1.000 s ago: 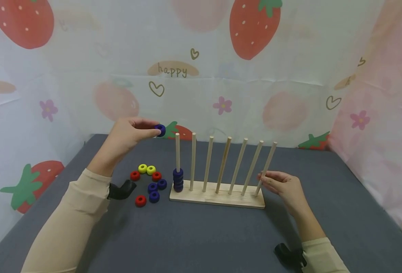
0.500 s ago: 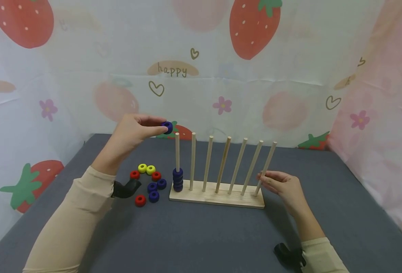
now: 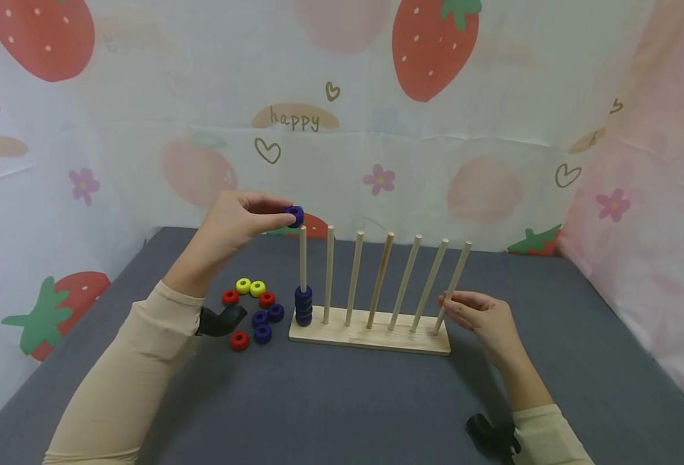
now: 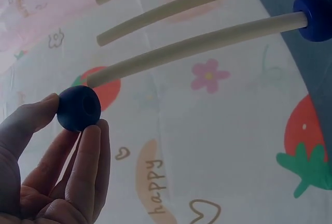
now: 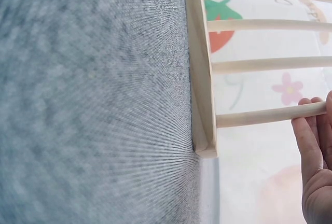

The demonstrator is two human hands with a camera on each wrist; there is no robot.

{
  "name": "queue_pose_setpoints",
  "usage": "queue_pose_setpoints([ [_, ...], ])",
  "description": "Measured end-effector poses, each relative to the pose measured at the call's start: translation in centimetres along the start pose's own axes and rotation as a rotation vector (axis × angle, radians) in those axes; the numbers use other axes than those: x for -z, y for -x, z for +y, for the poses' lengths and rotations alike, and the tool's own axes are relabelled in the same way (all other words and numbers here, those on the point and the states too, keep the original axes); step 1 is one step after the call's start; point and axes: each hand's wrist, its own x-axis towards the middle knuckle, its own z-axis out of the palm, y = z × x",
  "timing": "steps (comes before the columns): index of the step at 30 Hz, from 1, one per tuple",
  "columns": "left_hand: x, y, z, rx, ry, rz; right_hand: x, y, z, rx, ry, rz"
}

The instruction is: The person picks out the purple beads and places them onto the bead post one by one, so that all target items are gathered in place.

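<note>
Between thumb and fingertips, my left hand (image 3: 234, 223) pinches a blue bead (image 3: 296, 216) with a hole through it. In the head view the bead overlaps the top of the leftmost peg (image 3: 303, 258); in the left wrist view the bead (image 4: 79, 108) sits right by that peg's tip, its hole facing the peg. A stack of blue beads (image 3: 303, 306) fills the lower part of this peg. The wooden peg rack (image 3: 371, 339) has several upright pegs. My right hand (image 3: 484, 320) pinches the rightmost peg (image 3: 453, 284), seen also in the right wrist view as a peg (image 5: 259, 116) between fingers and thumb.
Left of the rack, loose beads lie on the grey tabletop (image 3: 342, 407): yellow beads (image 3: 243, 286), red beads (image 3: 239, 341) and blue beads (image 3: 263, 334). A strawberry-print cloth (image 3: 342, 155) hangs behind the table and along its sides.
My left hand has moved right and slightly up with the blue bead, from left of the leftmost peg to its top. The right hand stays on the rightmost peg.
</note>
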Motion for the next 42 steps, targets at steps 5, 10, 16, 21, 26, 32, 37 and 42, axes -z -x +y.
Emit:
queue_pose_setpoints([
  [5, -0.2, 0.1, 0.1, -0.016, 0.012, -0.009, 0.0, 0.0, 0.1, 0.008, 0.000, 0.001],
  [10, -0.4, 0.0, 0.3, -0.021, 0.010, -0.016, 0.0, 0.0, 0.1, 0.007, -0.004, -0.001],
  [16, -0.6, 0.0, 0.2, -0.025, 0.014, -0.025, 0.0, -0.1, 0.1, 0.002, 0.003, 0.002],
  [21, -0.8, -0.1, 0.0, -0.024, 0.022, -0.032, 0.0, -0.1, 0.1, 0.006, -0.002, 0.002],
  [26, -0.9, -0.2, -0.1, -0.001, 0.020, -0.043, 0.0, -0.1, 0.1, 0.011, -0.008, 0.000],
  [32, -0.9, 0.0, 0.0, 0.007, -0.018, -0.059, 0.1, 0.0, 0.0, 0.007, -0.011, -0.004],
  [37, -0.7, 0.2, -0.1, 0.016, -0.005, -0.078, 0.1, 0.0, 0.1, 0.014, -0.016, -0.007],
  [42, -0.3, 0.4, -0.8, 0.056, -0.014, -0.064, 0.1, 0.0, 0.1, 0.014, -0.016, -0.005],
])
